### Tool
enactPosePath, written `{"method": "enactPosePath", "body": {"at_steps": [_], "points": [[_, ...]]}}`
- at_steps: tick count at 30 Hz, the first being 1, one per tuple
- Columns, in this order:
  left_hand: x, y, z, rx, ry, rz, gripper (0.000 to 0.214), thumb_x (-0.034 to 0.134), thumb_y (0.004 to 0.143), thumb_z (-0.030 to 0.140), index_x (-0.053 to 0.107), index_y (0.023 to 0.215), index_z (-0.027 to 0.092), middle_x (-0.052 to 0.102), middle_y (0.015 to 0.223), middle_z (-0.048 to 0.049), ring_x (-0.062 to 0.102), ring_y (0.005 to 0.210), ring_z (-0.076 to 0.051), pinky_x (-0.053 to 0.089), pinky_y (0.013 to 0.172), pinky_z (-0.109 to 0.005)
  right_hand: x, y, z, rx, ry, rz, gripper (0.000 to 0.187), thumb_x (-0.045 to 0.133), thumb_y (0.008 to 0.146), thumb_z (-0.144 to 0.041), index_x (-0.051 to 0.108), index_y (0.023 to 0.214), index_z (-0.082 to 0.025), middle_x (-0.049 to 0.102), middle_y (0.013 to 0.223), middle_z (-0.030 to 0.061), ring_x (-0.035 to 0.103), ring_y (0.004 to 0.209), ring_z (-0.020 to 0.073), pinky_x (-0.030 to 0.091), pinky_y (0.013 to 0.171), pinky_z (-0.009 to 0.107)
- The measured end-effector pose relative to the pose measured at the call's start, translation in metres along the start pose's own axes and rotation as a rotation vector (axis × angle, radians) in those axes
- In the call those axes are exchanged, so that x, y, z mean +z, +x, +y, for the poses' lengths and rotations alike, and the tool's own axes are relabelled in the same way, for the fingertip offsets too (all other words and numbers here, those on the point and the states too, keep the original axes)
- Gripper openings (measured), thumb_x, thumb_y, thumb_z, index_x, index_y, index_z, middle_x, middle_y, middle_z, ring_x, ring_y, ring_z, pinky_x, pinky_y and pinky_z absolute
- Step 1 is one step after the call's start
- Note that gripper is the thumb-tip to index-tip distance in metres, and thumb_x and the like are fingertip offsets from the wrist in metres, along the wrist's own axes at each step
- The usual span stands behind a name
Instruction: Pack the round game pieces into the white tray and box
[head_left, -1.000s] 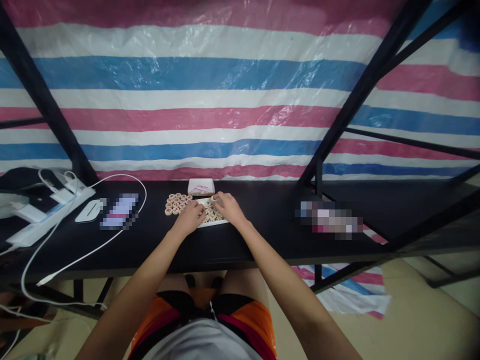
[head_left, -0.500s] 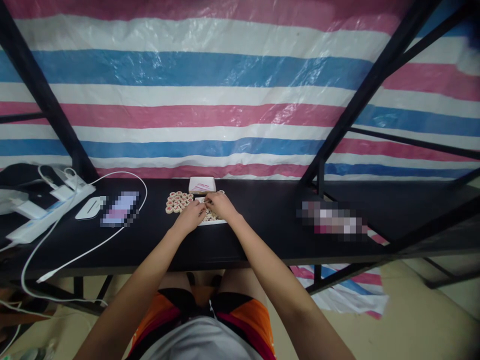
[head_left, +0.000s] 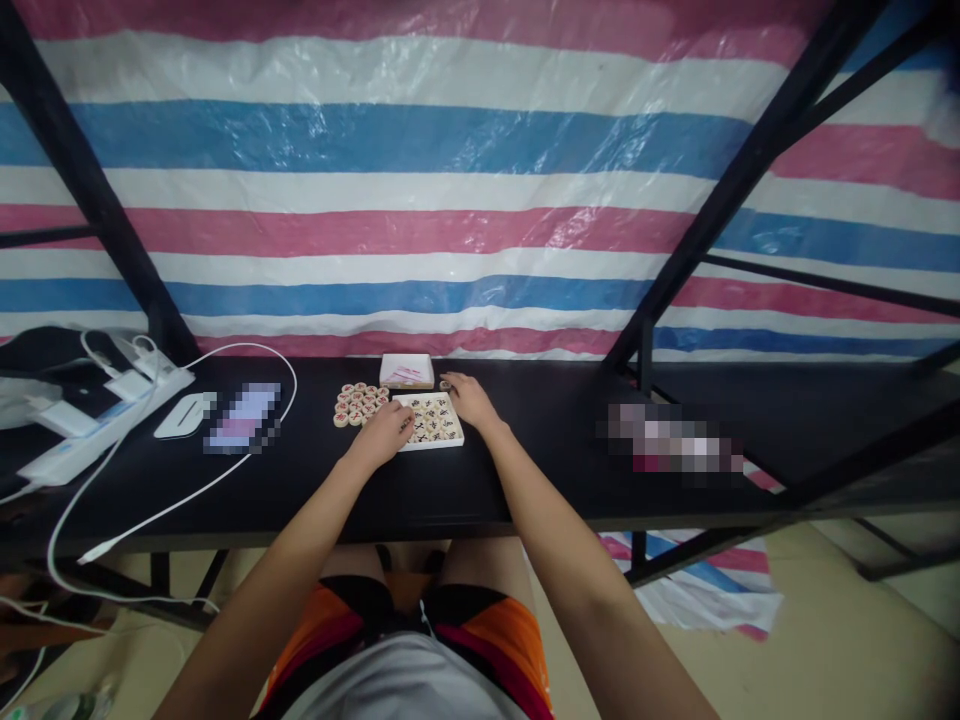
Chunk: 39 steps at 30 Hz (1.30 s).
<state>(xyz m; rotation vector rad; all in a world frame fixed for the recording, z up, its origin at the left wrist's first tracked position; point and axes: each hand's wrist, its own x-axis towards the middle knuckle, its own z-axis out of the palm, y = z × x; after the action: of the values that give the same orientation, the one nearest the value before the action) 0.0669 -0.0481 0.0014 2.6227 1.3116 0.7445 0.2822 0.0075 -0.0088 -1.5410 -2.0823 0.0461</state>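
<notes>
A shallow white box (head_left: 428, 447) lies on the black tabletop, filled with rows of round xiangqi pieces (head_left: 436, 419) bearing black characters. My left hand (head_left: 385, 431) is closed at the box's left wall, its fingers bent over the rim; they partly hide what is under them. Beyond the box's upper right corner, my right hand (head_left: 472, 402) has its fingertips on a single xiangqi piece (head_left: 445, 385). To the left sits a group of red-marked xiangqi pieces (head_left: 360, 402), set close together in rows.
Behind the box stands a white lid (head_left: 406, 370) with paper slips in it. At left are a phone (head_left: 244, 417), a white device (head_left: 184, 415), a power strip (head_left: 105, 425) and a loose white cable (head_left: 172, 505). A blurred-out item (head_left: 671, 440) lies at right.
My right hand has moved right, from over the box to the lone piece beyond its corner, uncovering the black-marked pieces. My left hand stays at the box's left side.
</notes>
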Motion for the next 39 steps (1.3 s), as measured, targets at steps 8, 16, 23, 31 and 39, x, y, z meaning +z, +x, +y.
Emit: {"method": "enactPosePath", "body": {"at_steps": [8, 16, 23, 31, 39], "points": [[-0.011, -0.001, 0.002, -0.134, 0.165, 0.194, 0.023, 0.044, 0.087, 0.02, 0.061, 0.102, 0.016, 0.059, 0.098, -0.0105, 0.053, 0.1, -0.025, 0.041, 0.09, -0.038, 0.003, -0.011, 0.019, 0.121, -0.046, -0.042, 0.029, 0.051, 0.086, -0.023, 0.063, 0.111, -0.019, 0.063, 0.11, 0.0106, 0.056, 0.102, 0.0212, 0.041, 0.092, 0.033], [-0.026, -0.004, 0.005, -0.349, 0.37, 0.209, 0.025, 0.044, 0.083, 0.018, 0.063, 0.1, 0.019, 0.061, 0.106, -0.0119, 0.05, 0.105, -0.028, 0.037, 0.086, -0.041, -0.017, -0.005, -0.036, -0.06, 0.178, 0.227, 0.02, 0.049, 0.088, -0.026, 0.063, 0.102, -0.02, 0.066, 0.103, 0.0063, 0.056, 0.099, 0.0193, 0.04, 0.089, 0.03], [-0.036, -0.01, -0.006, -0.487, 0.472, 0.178, 0.03, 0.043, 0.084, 0.023, 0.061, 0.107, 0.014, 0.061, 0.104, -0.0158, 0.052, 0.099, -0.032, 0.04, 0.077, -0.041, 0.004, 0.002, -0.079, -0.16, 0.014, -0.132, 0.014, 0.057, 0.083, -0.023, 0.068, 0.091, -0.022, 0.069, 0.093, 0.0042, 0.059, 0.091, 0.0184, 0.04, 0.08, 0.026], [-0.031, -0.008, -0.009, -0.337, 0.38, 0.097, 0.024, 0.045, 0.085, 0.024, 0.064, 0.099, 0.017, 0.06, 0.106, -0.0131, 0.051, 0.103, -0.028, 0.041, 0.082, -0.037, -0.008, -0.001, -0.045, -0.128, 0.039, 0.034, 0.022, 0.049, 0.088, -0.024, 0.068, 0.097, -0.019, 0.066, 0.099, 0.0085, 0.056, 0.095, 0.0202, 0.04, 0.085, 0.031], [-0.03, 0.04, -0.014, -0.143, 0.37, 0.007, 0.032, 0.041, 0.085, 0.017, 0.061, 0.11, 0.017, 0.063, 0.104, -0.0122, 0.055, 0.102, -0.027, 0.041, 0.085, -0.037, -0.001, -0.029, 0.015, 0.145, 0.414, 0.097, 0.022, 0.053, 0.084, -0.034, 0.065, 0.097, -0.021, 0.066, 0.095, 0.0036, 0.06, 0.088, 0.0157, 0.044, 0.084, 0.029]]}}
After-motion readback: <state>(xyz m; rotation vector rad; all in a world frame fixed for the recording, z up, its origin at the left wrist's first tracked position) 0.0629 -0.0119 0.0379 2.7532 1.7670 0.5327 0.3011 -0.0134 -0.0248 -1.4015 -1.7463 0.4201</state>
